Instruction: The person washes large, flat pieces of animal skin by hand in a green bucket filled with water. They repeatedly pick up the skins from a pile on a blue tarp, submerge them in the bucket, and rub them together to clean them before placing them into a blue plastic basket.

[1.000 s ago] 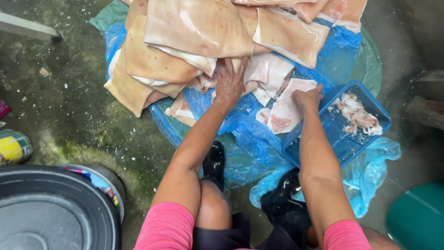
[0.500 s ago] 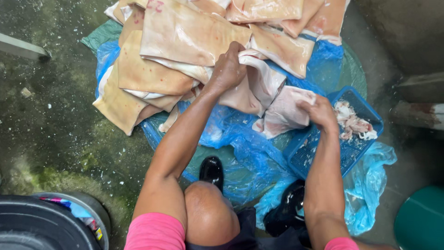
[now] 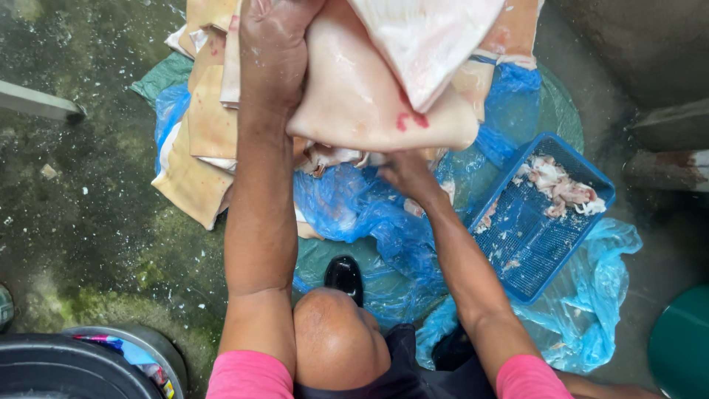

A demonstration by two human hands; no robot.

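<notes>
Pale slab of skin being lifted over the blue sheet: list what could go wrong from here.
1. The pale slab looks wet and heavy; the left hand grips only its upper edge, so it may slip back onto the pile.
2. The right hand works underneath, half hidden, and could get pinned.
3. The blue basket of scraps sits close beside the right forearm; a swing could tip it onto the mossy floor.

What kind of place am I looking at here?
Probably an informal, floor-level meat-preparation spot, perhaps a backyard or market wash area. Slabs of raw pork skin are piled on blue plastic sheeting over a wet, mossy concrete floor, beside a blue basket of trimmings.
</notes>
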